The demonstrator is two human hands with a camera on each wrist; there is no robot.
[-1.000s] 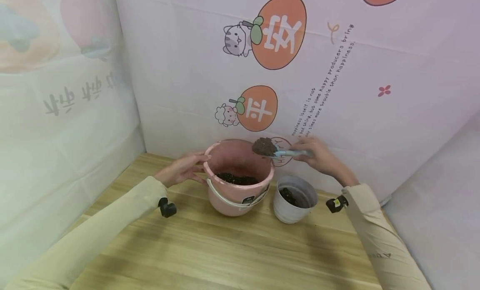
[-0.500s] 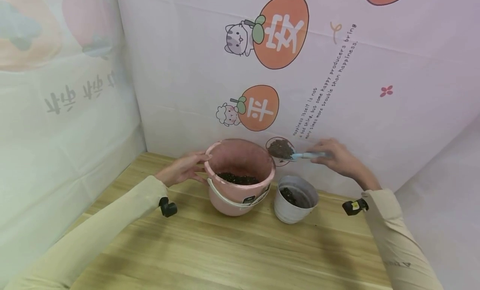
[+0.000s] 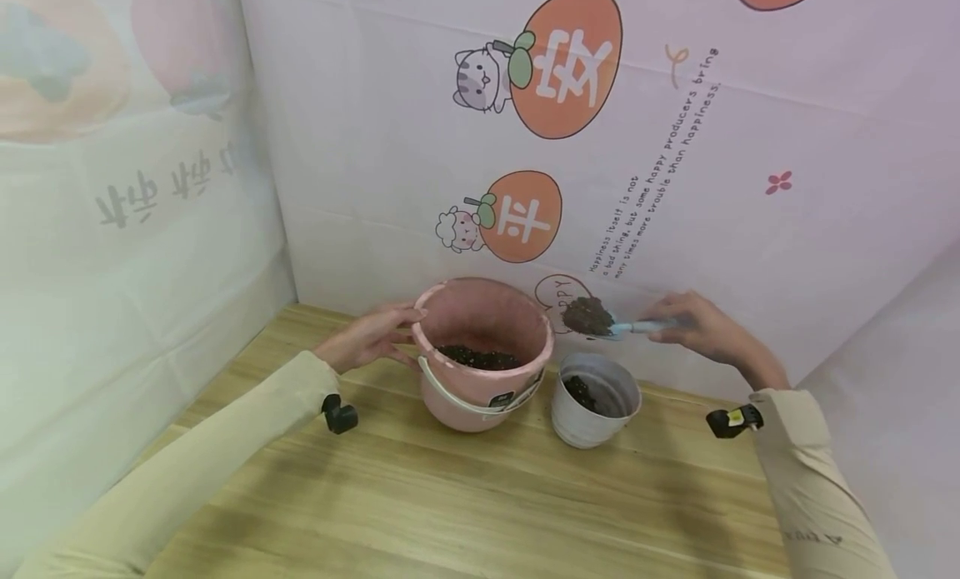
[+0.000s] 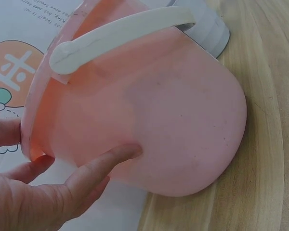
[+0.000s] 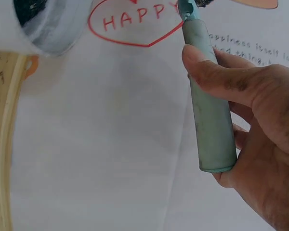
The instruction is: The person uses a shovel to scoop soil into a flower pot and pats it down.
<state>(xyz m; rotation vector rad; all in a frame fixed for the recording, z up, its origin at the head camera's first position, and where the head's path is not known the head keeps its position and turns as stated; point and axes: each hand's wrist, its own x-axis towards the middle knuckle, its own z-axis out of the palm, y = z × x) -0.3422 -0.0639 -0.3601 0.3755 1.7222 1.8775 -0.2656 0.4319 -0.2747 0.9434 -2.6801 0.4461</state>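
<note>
My left hand (image 3: pixel 372 339) holds the pink bucket (image 3: pixel 480 391) at its left rim. In the left wrist view some fingers (image 4: pixel 103 166) reach along the bucket's outer wall. Dark soil (image 3: pixel 476 358) lies in its bottom, and its white handle (image 4: pixel 130 33) hangs down in front. My right hand (image 3: pixel 701 329) grips the pale green-blue handle of a small trowel (image 5: pixel 209 106), thumb along it in the right wrist view. A mound of brown soil (image 3: pixel 588 316) sits on the blade, above the back of the grey-white flower pot (image 3: pixel 581 425). Some dark soil (image 3: pixel 581 391) is inside the pot.
The bucket and pot stand side by side on a wooden table (image 3: pixel 420 504), near its back edge. Behind it hangs a printed white cloth (image 3: pixel 375 187), with another on the left. A few soil crumbs lie near the pot.
My right hand has moved right and slightly down with the loaded trowel, from over the bucket's right side to above the pot's back. My left hand has stayed on the bucket's rim.
</note>
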